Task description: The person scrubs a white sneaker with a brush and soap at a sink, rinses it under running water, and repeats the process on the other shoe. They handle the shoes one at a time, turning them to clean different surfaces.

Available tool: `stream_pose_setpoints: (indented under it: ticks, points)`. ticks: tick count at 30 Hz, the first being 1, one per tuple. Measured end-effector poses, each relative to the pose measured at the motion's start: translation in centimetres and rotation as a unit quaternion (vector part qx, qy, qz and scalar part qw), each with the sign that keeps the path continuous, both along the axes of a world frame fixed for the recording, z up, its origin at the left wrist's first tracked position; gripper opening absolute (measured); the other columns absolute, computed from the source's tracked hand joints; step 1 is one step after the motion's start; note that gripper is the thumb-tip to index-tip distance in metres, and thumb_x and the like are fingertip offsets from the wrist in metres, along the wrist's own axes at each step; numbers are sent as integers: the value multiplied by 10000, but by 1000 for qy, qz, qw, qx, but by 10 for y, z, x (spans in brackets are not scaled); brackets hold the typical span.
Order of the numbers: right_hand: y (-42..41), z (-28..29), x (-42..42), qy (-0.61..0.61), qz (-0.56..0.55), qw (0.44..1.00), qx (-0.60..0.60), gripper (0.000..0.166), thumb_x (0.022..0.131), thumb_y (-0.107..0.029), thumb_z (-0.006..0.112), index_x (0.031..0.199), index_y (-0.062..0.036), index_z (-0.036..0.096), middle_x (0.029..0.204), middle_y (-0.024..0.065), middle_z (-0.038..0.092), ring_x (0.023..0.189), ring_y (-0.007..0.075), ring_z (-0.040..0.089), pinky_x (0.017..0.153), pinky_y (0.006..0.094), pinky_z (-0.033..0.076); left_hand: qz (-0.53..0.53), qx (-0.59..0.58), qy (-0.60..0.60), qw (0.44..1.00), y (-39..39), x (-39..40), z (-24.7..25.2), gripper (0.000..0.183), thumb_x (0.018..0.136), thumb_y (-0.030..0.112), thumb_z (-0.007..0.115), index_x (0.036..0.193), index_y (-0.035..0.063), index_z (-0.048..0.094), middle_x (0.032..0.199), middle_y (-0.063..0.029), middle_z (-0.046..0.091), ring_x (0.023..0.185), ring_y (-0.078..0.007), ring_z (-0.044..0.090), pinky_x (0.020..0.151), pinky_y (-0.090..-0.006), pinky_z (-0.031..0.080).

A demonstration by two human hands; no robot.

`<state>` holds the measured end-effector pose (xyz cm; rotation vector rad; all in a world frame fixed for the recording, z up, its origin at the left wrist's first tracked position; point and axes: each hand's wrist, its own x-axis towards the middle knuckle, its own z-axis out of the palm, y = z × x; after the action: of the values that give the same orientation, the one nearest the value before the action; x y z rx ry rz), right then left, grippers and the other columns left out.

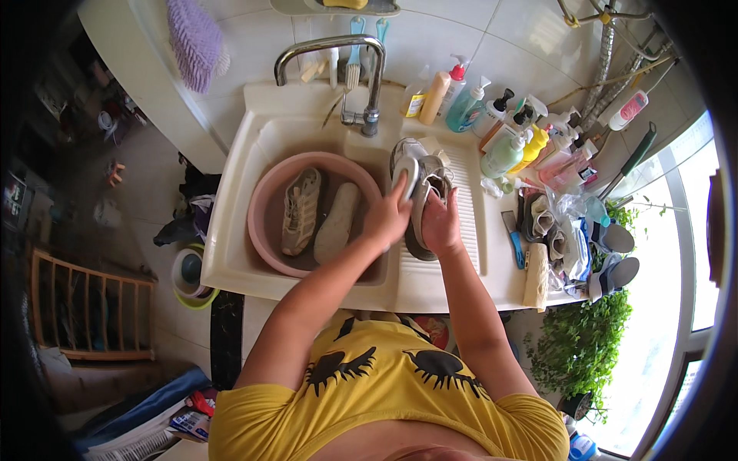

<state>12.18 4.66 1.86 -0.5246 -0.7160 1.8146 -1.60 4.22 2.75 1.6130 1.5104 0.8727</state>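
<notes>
My left hand (pixel 389 216) grips a white, oval-backed scrubbing brush (pixel 410 177) and presses it against the side of a grey-white lace-up sneaker (pixel 419 222). Steadying that sneaker is my right hand (pixel 441 225), its fingers partly inside the shoe's opening. The sneaker is tilted over the ribbed washboard (pixel 470 230) of the sink, toe pointing away from me. In the sink bowl sits a pink plastic basin (pixel 258 230) of murky water. It holds another laced sneaker (pixel 301 213) and a pale shoe-shaped piece (pixel 337 225), an insole or a sole; I cannot tell which.
A chrome faucet (pixel 373 86) arches over the cream sink (pixel 228 253). Several pump bottles (pixel 466 106) crowd the back right ledge. Along the right edge lie a blue-handled scraper (pixel 515 242), small shoes (pixel 539 216) and a cream roll (pixel 537 274). A purple cloth (pixel 196 49) hangs at left.
</notes>
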Motion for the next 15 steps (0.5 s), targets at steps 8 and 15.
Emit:
stream_pose_setpoints:
  ticks: [8, 15]
  points:
    - [7, -13, -7, -73, -20, 997, 29, 671, 984, -528, 280, 1380, 6, 368, 1354, 133, 468, 1254, 224, 420, 1075, 340, 285, 29, 27, -43, 998, 3, -1, -30, 627, 886, 231, 554, 1455, 265, 293, 971, -297, 616, 906, -436, 608, 768, -466, 488]
    - [-34, 49, 21, -606, -117, 772, 153, 370, 866, -227, 622, 1156, 3, 623, 902, 208, 681, 816, 267, 680, 750, 331, 517, 12, 64, -204, 977, -11, 0, -32, 866, 764, 225, 755, 1455, 42, 266, 1387, -181, 452, 1252, -255, 475, 1019, -336, 384]
